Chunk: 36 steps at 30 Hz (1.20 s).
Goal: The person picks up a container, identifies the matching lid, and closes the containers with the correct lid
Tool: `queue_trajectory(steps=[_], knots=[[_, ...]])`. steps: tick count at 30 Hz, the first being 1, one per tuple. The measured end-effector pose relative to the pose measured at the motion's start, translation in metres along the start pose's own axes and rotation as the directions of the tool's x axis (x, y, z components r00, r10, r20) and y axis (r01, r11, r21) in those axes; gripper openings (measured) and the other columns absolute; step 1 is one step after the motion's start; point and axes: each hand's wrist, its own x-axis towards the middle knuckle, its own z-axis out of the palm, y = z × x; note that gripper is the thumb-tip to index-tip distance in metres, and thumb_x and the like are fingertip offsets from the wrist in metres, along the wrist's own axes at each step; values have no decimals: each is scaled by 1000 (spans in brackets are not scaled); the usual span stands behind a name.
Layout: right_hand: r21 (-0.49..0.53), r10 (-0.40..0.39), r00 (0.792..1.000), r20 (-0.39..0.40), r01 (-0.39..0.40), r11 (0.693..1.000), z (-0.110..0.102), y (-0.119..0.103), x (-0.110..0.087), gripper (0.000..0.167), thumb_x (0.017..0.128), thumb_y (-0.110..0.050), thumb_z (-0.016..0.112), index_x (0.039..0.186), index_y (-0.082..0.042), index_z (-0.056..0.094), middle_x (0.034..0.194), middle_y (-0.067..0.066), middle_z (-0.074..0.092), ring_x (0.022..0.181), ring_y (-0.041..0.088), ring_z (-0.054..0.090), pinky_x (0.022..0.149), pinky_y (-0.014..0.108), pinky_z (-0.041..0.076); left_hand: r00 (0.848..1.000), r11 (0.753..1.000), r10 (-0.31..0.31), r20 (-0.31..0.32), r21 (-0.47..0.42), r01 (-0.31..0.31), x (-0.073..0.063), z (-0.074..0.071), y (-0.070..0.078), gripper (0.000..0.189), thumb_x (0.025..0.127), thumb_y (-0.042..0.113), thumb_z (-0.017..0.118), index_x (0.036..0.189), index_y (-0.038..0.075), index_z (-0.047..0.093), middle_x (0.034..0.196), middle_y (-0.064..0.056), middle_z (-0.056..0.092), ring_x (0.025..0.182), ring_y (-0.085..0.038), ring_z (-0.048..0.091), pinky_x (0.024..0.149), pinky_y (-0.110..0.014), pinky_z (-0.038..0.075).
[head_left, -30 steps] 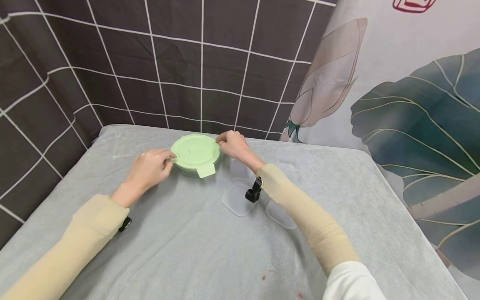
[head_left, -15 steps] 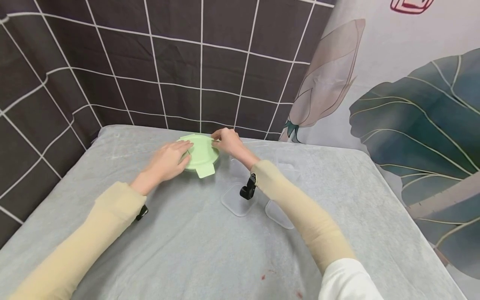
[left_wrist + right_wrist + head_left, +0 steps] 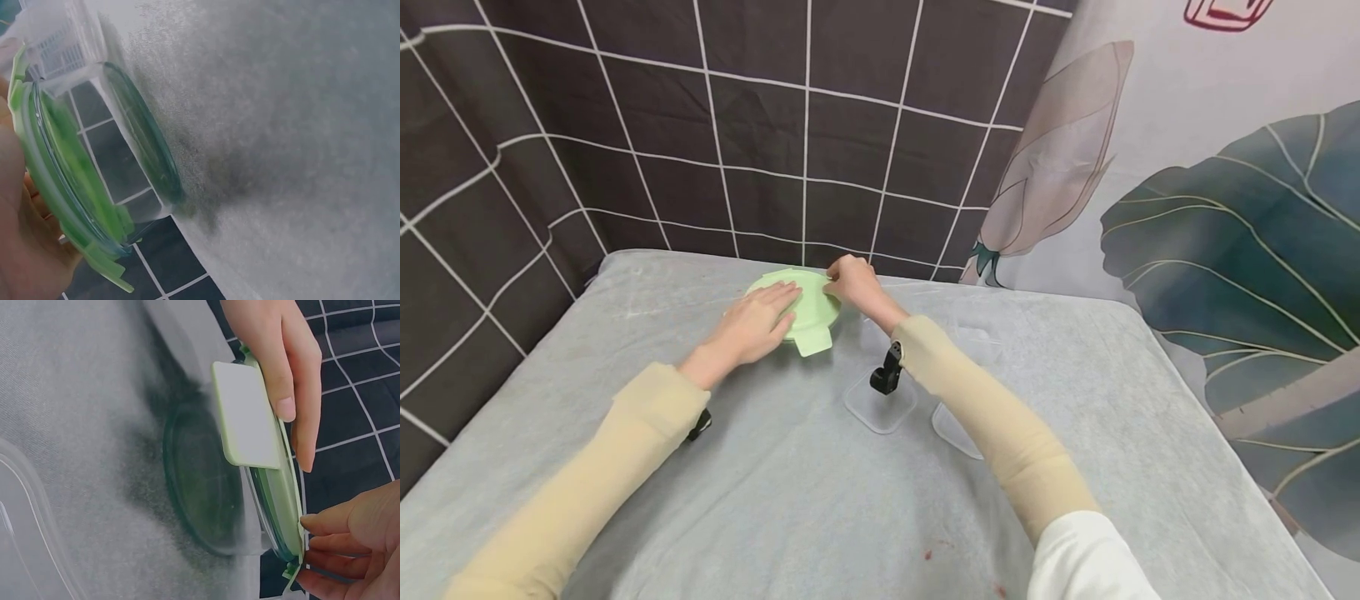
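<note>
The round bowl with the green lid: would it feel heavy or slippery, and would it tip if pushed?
The see-through bowl looks like glass, so perhaps heavy for its size. It looks smooth, so may feel slippery. Its broad, flat base should make it slide before tipping.

Beige left sleeve [image 3: 591, 483]; beige right sleeve [image 3: 992, 417], white fabric [image 3: 1092, 557] above; small black device [image 3: 887, 375] by each.

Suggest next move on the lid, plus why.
Probably fold the front flap down with the right hand: it juts outward rather than lying against the clear bowl, and the left hand, resting on the green lid, could steady the bowl.
</note>
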Motion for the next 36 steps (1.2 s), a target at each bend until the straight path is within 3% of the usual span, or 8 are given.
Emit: queue_trajectory(steps=[5,8,12,15,20,24,29,36], knots=[[-31,18,1000,9,-18,999,1,2,3,31,89,-19,67,117,-5,69,115,7,71,106,21,65,97,33,49,1000,1000,10,19,-21,-10,2,5,-1,49,102,23,35,145,-1,39,153,-18,34,144,-35,28,120,-48,21],[-71,17,1000,16,-16,997,2,2,4,15,89,-19,66,92,-5,73,88,4,72,83,18,63,77,28,51,1000,999,8,30,-41,-6,2,7,-2,49,102,23,34,145,-1,38,154,-18,32,145,-35,26,120,-50,20],[-123,14,1000,27,-10,992,1,1,4,25,88,-19,66,66,-9,59,62,-1,53,65,16,47,57,23,39,1000,998,8,22,-63,-6,2,9,-3,49,102,22,33,145,-2,37,155,-18,31,145,-35,25,121,-50,18],[-152,12,999,33,-7,988,0,-1,4,22,89,-19,65,69,-8,63,65,0,57,67,17,49,60,25,41,1000,997,10,9,-72,-10,2,10,-3,49,102,21,33,145,-2,38,154,-18,32,145,-35,26,120,-51,18],[-205,20,998,54,-9,979,1,-3,4,20,92,-21,62,88,-5,72,88,7,71,81,21,59,77,32,52,1000,997,4,1,-76,-4,1,11,-1,49,102,21,33,144,-2,38,154,-18,33,145,-35,26,120,-50,19],[-228,42,997,58,-28,973,1,-5,4,22,93,-24,61,96,-6,73,97,7,73,90,23,64,82,33,53,1000,997,2,-5,-72,-2,0,11,0,49,101,21,33,144,-2,39,153,-19,33,145,-35,27,120,-50,19],[-222,52,996,66,-36,974,0,-5,5,25,92,-25,63,107,-7,71,112,7,69,103,25,64,90,34,53,1000,997,-4,-13,-81,3,0,12,0,49,101,20,32,143,-3,40,153,-19,34,145,-35,28,120,-50,20],[-166,57,996,65,-46,985,-1,-3,8,29,89,-24,67,112,-7,71,119,6,68,110,26,63,98,35,49,1000,996,-15,-17,-83,13,1,13,0,50,100,20,29,143,-3,41,153,-18,34,145,-34,27,121,-48,19]])
